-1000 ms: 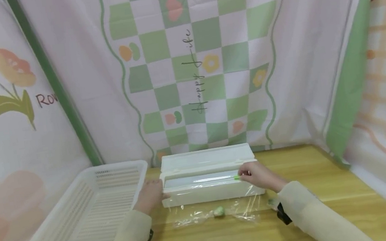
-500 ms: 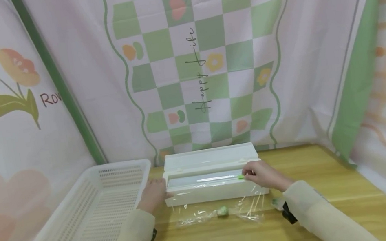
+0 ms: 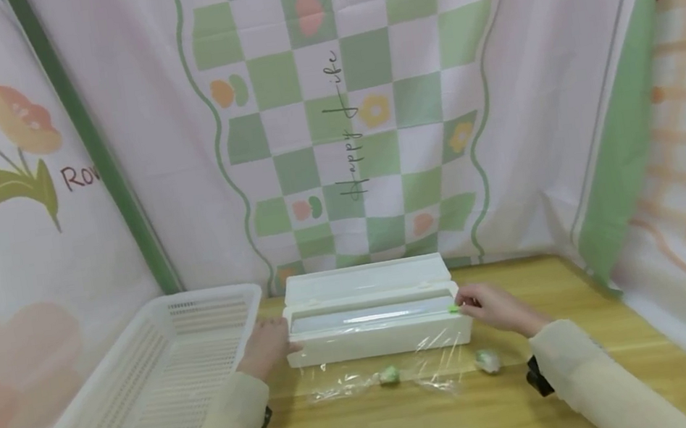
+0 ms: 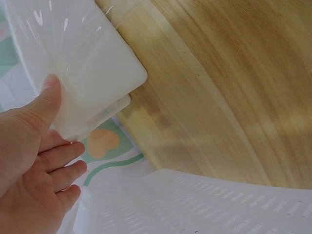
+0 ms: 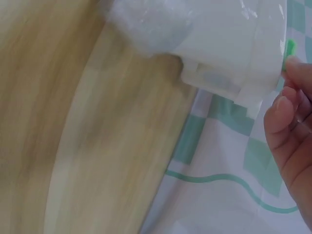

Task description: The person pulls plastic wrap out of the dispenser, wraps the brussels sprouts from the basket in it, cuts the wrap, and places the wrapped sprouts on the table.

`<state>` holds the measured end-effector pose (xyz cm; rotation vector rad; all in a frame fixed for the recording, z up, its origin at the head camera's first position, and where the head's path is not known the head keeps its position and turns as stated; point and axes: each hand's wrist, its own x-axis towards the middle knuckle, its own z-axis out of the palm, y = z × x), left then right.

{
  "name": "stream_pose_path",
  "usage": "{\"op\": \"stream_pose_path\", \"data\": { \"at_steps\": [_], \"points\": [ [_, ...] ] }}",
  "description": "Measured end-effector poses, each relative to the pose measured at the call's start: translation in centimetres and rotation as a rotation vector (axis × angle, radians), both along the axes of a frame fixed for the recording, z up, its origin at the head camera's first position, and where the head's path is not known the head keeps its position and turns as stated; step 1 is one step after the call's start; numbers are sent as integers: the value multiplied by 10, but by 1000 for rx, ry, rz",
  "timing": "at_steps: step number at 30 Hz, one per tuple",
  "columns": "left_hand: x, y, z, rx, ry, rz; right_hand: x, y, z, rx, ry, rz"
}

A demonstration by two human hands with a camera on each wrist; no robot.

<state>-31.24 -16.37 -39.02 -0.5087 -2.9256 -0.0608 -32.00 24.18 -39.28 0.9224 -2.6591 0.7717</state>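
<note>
A white cling film dispenser box stands on the table with its lid raised at the back. Clear cling film hangs over its front and lies on the wood, around a small pale green piece. My left hand grips the box's left end; in the left wrist view its thumb lies on the film-covered front. At the opposite end, my right hand pinches the green cutter slider on the front edge. The right wrist view shows this slider at the fingertips.
A white plastic basket with slotted walls stands left of the box, close to my left forearm. A small film-wrapped green piece lies right of the loose film. A printed curtain hangs behind the table.
My right hand has slid the green cutter to the right, up to the box's right end. The wrapped piece now shows fully beside my sleeve. My left hand keeps its place.
</note>
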Motion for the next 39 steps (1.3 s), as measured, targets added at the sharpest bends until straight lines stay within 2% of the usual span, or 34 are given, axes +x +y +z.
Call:
{"op": "stream_pose_path", "data": {
  "at_steps": [8,15,19,27,34,39],
  "points": [
    [-3,0,-5,36,-48,-8,1,12,-6,-10,14,29],
    [0,-1,-1,19,-38,-2,2,18,-8,-64,-38,18],
    [1,-2,1,32,-48,2,2,15,-7,-53,-65,-4],
    [0,-7,-1,95,-56,6,6,-4,-5,-16,59,-49],
    [2,-3,0,118,16,-106,9,-15,-3,44,121,-98],
    [4,-2,-1,176,47,-125,7,-16,-5,44,157,-81]
  ]
}}
